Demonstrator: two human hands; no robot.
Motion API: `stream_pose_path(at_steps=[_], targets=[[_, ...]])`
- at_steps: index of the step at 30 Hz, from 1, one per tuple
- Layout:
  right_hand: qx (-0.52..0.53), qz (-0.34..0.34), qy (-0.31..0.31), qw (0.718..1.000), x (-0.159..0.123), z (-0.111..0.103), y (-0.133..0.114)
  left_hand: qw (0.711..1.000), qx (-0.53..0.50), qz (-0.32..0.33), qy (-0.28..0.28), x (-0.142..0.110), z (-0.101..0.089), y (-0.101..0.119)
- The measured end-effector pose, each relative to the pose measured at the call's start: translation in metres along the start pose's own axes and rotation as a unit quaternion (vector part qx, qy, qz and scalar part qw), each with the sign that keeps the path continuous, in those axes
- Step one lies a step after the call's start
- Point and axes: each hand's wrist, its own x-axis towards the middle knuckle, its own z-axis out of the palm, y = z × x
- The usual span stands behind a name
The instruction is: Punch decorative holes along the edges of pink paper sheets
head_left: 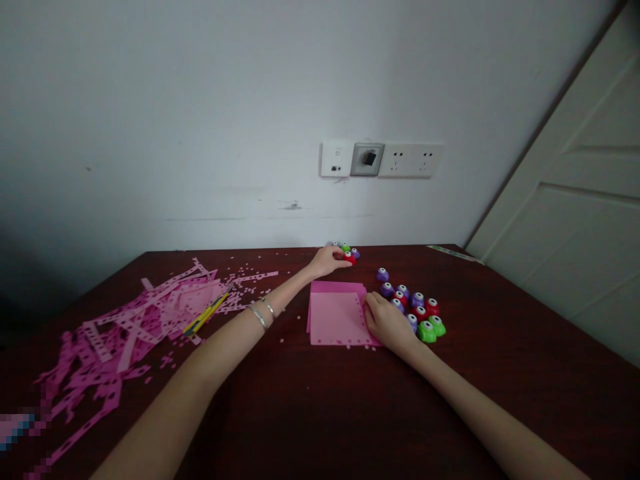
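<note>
My left hand [327, 261], with two bracelets on the wrist, reaches to the back of the table. Its fingers are closed on a red craft punch [349, 259] with a round white top. Just behind it are a green punch [345, 247] and a purple punch [355, 253]. A stack of pink paper [337, 317] lies in the middle, with small punched holes along its lower and right edges. My right hand [393, 325] is closed at the stack's right edge, fingertips partly hidden. Beside it sit several purple, red and green punches [418, 300].
Punched pink paper strips [133, 327] and small cut-outs are heaped at the left. A yellow pencil-like tool [207, 313] lies on them. Behind the dark wooden table [300, 413] is a wall with sockets [410, 161]. A white panelled door [575, 200] stands at the right.
</note>
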Motion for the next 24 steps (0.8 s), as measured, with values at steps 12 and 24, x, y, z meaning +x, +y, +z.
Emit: stream_pose_path(at_steps=[12,24], targets=[[-0.004,-0.008,-0.006,1.0,0.002,0.004,0.003,0.998,0.043,0.039,-0.022,-0.107,-0.033,0.044],[0.082,-0.02,-0.038,0.996,0.009,-0.007,0.007,0.997,0.039,0.031,-0.05,-0.113,-0.031,0.042]])
